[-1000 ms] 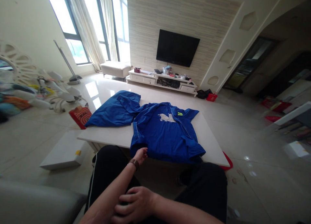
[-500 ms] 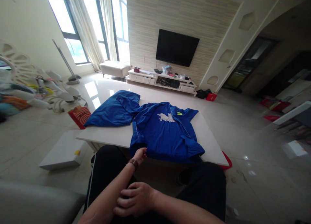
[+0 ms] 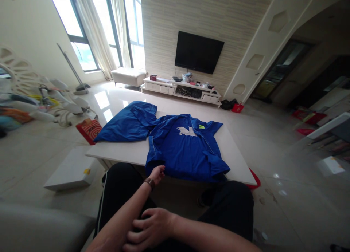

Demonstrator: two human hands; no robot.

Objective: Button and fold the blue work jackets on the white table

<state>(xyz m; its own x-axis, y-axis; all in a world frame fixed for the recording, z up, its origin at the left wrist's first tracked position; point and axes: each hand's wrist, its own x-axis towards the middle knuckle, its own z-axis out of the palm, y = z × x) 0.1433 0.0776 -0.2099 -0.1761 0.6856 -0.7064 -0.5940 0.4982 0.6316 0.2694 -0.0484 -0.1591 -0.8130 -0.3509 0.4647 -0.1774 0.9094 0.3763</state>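
A blue jacket (image 3: 180,153) with a white print and a yellow-green patch lies spread on the white table (image 3: 120,152) in front of me. My left hand (image 3: 158,174), with a watch on its wrist, is at the jacket's near hem, fingers loosely curled and nothing visible in them. Whether it touches the cloth I cannot tell. My right hand (image 3: 150,228) lies across my left forearm, its fingers bent but apart, holding nothing. To the left of the jacket, another blue garment (image 3: 125,122) is draped over the table's corner.
A red patterned bag (image 3: 89,130) and a white box (image 3: 69,170) are on the floor to the left. My knees flank the table's near edge. A low TV cabinet (image 3: 161,87) stands against the far wall. Something red (image 3: 255,179) shows under the table's right corner.
My right hand has slid slightly down and toward the left along my left forearm. My left hand and both garments stay as they were.
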